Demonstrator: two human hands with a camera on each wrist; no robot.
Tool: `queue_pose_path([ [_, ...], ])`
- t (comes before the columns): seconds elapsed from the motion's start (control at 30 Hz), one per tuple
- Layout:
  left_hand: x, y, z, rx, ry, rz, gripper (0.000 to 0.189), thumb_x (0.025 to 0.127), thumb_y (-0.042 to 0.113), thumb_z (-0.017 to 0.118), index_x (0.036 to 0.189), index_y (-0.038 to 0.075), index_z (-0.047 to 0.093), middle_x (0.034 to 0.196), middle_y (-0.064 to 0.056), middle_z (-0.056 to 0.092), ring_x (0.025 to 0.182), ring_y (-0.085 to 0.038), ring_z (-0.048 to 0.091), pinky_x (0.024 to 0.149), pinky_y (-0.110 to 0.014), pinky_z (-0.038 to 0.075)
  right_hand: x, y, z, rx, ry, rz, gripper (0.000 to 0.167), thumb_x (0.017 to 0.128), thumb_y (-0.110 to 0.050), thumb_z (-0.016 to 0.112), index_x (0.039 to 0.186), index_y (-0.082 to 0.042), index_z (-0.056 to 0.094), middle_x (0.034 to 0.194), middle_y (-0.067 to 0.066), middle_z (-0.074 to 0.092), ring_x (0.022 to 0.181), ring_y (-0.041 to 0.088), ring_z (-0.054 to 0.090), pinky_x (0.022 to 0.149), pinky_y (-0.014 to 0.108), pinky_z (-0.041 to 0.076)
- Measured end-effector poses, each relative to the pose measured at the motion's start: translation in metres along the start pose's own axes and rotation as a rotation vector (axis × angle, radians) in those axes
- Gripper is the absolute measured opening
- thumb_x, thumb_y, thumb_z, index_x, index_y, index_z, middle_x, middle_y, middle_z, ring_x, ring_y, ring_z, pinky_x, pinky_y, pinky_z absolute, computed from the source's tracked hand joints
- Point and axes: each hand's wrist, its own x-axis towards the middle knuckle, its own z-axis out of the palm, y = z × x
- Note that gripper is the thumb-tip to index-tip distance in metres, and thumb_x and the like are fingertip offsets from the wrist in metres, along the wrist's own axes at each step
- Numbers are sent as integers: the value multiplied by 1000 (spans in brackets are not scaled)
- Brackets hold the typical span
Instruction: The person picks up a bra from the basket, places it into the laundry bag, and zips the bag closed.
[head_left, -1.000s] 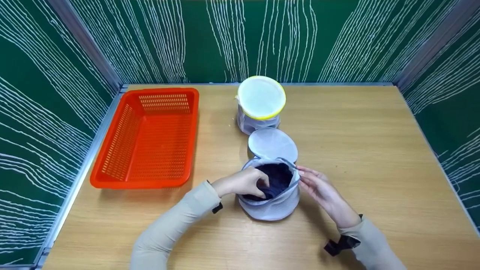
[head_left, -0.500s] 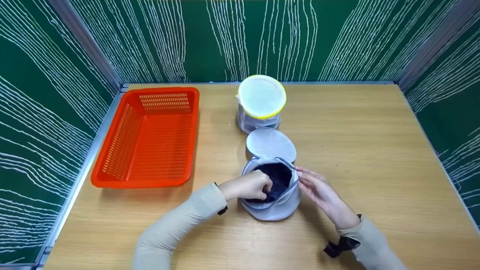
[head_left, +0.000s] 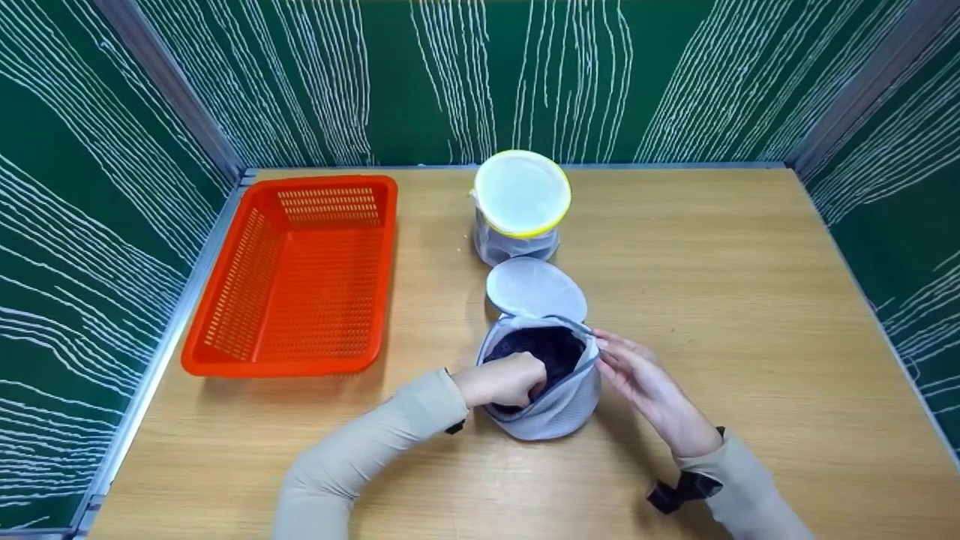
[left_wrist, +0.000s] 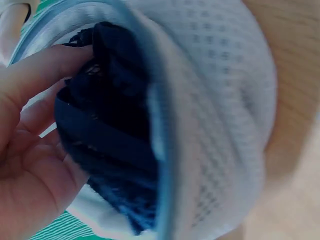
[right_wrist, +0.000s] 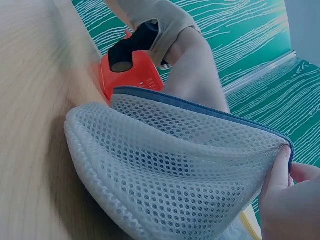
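A white mesh laundry bag point(head_left: 551, 420) with a grey-blue zip edge stands on the table, its round lid point(head_left: 536, 289) folded back. Inside lies a dark navy lace garment point(left_wrist: 110, 125); its exact kind is unclear. My left hand point(head_left: 510, 379) reaches down into the bag, fingers and thumb curled about the garment in the left wrist view. At the bag's right side, my right hand point(head_left: 637, 379) pinches the zip edge between thumb and fingers. The right wrist view shows that grip at the rim point(right_wrist: 287, 145), with the mesh wall stretched beside it.
Behind the bag stands a second mesh bag point(head_left: 517, 247) with a yellow-rimmed lid. An orange perforated basket point(head_left: 281, 367) sits at the left of the wooden table point(head_left: 750, 300). Green panels with white lines point(head_left: 397, 82) enclose the back and sides.
My left hand has shifted right and deeper into the bag, its fingers now mostly hidden. The folded lid has tilted slightly left. My right hand keeps its place at the rim.
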Motion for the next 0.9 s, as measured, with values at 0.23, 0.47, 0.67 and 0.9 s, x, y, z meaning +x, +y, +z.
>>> queue_pose_path([
  [0.23, -3, -6, 6, -88, -30, -8, 10, 70, 1, 67, 75, 8, 72, 75, 1, 68, 73, -11, 61, 63, -11, 44, 3, 1, -1, -47, 30, -33, 33, 92, 4, 34, 89, -9, 64, 93, 2, 64, 86, 10, 60, 79, 18, 46],
  [0.47, -19, -12, -1, -246, 12, -8, 14, 75, 7, 67, 88, 6, 71, 85, -1, 68, 81, -6, 60, 72, -10, 41, 7, 0, -4, -86, 56, -18, 32, 90, 4, 38, 86, -10, 67, 87, 1, 65, 79, 8, 61, 73, 16, 47],
  [0.67, -38, -20, -10, -492, 118, -49, 18, 80, 5, 61, 95, 0, 67, 92, -8, 67, 84, -10, 59, 73, -13, 44, 6, -3, -9, -96, 21, -26, 32, 92, 3, 37, 90, -10, 66, 92, 0, 65, 85, 9, 60, 77, 18, 47],
  [0.9, -53, -29, -9, -674, 427, -242, 12, 79, 3, 62, 89, -1, 67, 85, -10, 67, 77, -14, 59, 69, -20, 47, 4, -5, -11, -107, 2, -23, 26, 91, 2, 40, 92, -10, 63, 96, 1, 64, 89, 10, 59, 81, 19, 46],
])
